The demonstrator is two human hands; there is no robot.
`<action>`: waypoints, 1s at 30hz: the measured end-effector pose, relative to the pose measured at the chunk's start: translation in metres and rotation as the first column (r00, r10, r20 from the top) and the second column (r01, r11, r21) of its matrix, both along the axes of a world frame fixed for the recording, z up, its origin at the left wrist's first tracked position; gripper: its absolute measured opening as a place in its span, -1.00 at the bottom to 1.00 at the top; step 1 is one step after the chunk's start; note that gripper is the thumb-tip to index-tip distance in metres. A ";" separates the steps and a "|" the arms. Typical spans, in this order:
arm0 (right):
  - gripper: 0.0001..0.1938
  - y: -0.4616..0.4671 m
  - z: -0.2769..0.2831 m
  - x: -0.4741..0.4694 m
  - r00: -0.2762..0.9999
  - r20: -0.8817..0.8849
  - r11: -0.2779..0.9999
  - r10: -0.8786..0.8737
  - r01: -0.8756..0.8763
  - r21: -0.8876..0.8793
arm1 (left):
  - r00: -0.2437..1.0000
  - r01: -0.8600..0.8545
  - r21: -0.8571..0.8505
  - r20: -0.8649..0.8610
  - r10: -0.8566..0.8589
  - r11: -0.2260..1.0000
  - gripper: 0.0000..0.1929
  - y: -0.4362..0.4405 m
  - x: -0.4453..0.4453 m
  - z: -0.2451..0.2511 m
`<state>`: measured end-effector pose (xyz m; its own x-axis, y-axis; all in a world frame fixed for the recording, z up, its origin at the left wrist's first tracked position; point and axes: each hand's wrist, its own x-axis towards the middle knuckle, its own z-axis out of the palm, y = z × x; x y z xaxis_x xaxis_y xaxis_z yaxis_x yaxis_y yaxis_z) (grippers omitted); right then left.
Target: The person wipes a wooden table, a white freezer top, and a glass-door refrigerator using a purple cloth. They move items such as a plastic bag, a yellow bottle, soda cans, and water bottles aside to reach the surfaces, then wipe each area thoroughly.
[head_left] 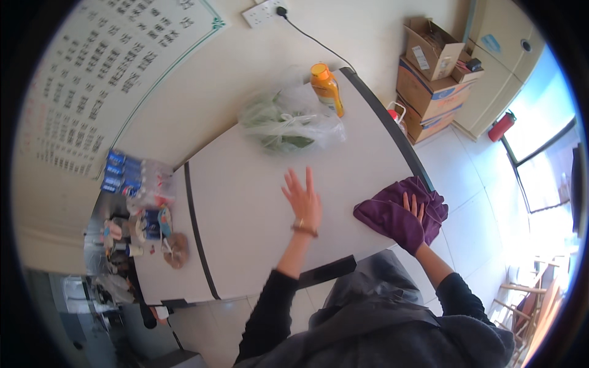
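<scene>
My right hand [412, 208] lies on a crumpled purple cloth [384, 216] at the right edge of a white top with dark trim [244, 207]. A fold of the cloth covers part of this hand, while several fingertips show above it. Over the middle of the white top, my left hand [304, 202] is empty, fingers spread, with a bracelet at the wrist. Beyond it sits a clear plastic bag of green leafy vegetables [290, 129], blurred at its upper edge. An orange bottle [327, 89] with an orange cap stands beside the bag.
Packs of blue cans [120, 172] and a tied bag of brown items [176, 250] are at the left. A black cable [317, 41] runs from a wall socket. Stacked cardboard boxes [430, 87] stand on the tiled floor; a red fire extinguisher [501, 126] is farther right.
</scene>
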<state>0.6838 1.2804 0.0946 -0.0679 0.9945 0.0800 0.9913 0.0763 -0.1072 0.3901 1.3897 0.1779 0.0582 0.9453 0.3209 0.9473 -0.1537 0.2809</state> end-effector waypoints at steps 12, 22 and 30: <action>-0.40 0.295 -0.004 -0.013 0.981 -0.141 0.978 -0.130 0.151 0.147 | 0.939 0.192 -0.058 -0.280 -0.200 0.980 -0.64 0.206 -0.053 -0.013; -0.55 0.570 -0.018 -0.066 0.907 -0.209 0.867 0.366 -0.250 0.432 | 0.812 -0.199 -0.056 0.550 0.196 0.978 -0.54 0.197 -0.181 0.029; -0.58 0.577 0.001 -0.075 0.948 -0.161 0.949 0.276 -0.242 0.200 | 0.930 -0.261 0.053 0.281 0.237 0.964 -0.77 0.203 -0.234 0.014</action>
